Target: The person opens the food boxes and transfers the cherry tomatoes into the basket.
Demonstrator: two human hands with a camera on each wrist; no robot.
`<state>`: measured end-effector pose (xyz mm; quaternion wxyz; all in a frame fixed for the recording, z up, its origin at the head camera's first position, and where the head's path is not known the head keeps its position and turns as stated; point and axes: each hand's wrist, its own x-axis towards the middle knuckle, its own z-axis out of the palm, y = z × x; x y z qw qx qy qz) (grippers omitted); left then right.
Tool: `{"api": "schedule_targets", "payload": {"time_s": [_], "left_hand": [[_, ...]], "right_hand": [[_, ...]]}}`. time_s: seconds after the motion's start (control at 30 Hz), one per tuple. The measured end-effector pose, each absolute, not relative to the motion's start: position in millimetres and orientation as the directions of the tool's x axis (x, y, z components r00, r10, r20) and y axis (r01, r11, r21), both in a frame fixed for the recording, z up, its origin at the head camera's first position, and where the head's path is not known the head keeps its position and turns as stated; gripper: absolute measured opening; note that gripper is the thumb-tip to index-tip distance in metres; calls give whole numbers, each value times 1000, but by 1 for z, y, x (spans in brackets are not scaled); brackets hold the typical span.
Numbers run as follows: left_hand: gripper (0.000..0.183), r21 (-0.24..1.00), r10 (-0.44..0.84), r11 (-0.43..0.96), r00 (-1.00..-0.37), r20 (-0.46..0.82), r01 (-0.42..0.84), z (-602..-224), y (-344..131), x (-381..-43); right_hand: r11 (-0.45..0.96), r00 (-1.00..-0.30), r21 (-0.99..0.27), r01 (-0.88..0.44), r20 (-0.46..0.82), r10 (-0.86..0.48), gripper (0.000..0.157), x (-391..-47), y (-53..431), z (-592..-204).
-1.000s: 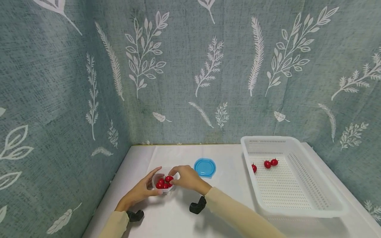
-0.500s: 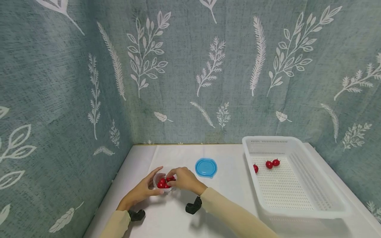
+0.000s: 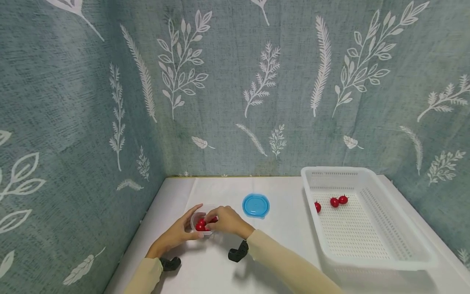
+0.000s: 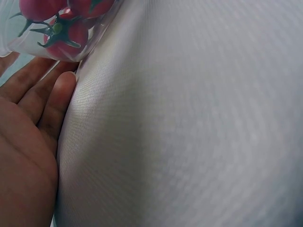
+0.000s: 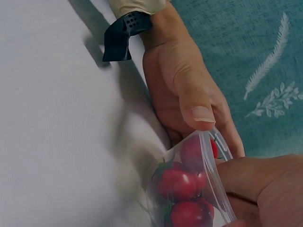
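Observation:
A small clear plastic container of red cherry tomatoes stands on the white tabletop at left of centre. My left hand grips it from the left, thumb at the near rim and fingers round the far side. The fingers of my right hand reach over the rim into it, bent round a cherry tomato at the right side. Through the clear wall in the right wrist view, several tomatoes with green stems show, and the left thumb lies on the rim. The right fingertips are partly hidden inside.
A blue lid lies flat behind and right of the container. At the right stands a white perforated basket with 3 cherry tomatoes. A leaf-patterned cloth hangs behind and at both sides.
My right hand has lowered a cherry tomato into the container and its fingers have sunk deeper past the rim. The left hand keeps its grip. The head view has shifted slightly.

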<state>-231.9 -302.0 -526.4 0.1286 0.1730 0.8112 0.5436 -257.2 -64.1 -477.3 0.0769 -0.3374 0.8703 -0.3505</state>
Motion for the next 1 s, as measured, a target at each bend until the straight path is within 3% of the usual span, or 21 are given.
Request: {"api": "schedule_targets", "payload": {"time_s": [0.3, 1.0], "left_hand": [[101, 931, 391, 350, -920, -42, 107, -527, -302, -230], [102, 951, 432, 291, -901, -33, 105, -527, -302, -231]], "right_hand": [[639, -814, -558, -531, 124, -568, 26, -257, -68, -475], [717, -773, -371, -590, 3, -634, 26, -253, -75, -463]]}}
